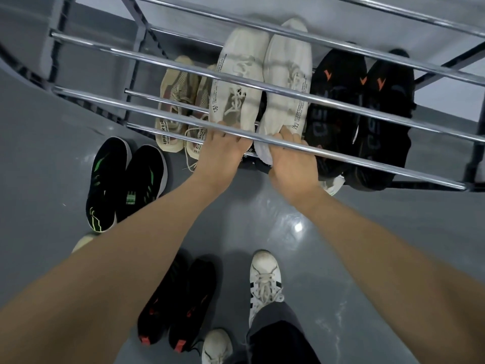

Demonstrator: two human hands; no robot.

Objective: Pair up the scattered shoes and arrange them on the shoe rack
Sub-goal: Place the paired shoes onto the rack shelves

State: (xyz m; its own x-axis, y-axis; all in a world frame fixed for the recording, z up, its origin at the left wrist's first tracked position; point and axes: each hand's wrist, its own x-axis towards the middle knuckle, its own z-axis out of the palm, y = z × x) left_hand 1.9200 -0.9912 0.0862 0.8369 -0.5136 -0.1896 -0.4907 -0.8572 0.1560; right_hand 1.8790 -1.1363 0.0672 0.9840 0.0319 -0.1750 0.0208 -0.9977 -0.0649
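Reaching under the front rail of the shoe rack (pixel 262 86), two hands: left hand (pixel 223 151) on the heel of one white sneaker (pixel 237 82), fingers bent over it; right hand (pixel 292 158) on the heel of a second white sneaker (pixel 286 82), fingers hidden by the rail, grip unclear. White sneakers: two, side by side on a rack tier, toes toward the back. Black sneakers with orange marks (pixel 359 111): two, at the rack's right end. Beige sneakers (pixel 181 106): two, lower, toward the left end. On the grey floor (pixel 39 158): black-and-green sneakers (pixel 123 182), two, beside the rack's left front corner; black-and-red sneakers (pixel 178 300), two, near the person's feet.
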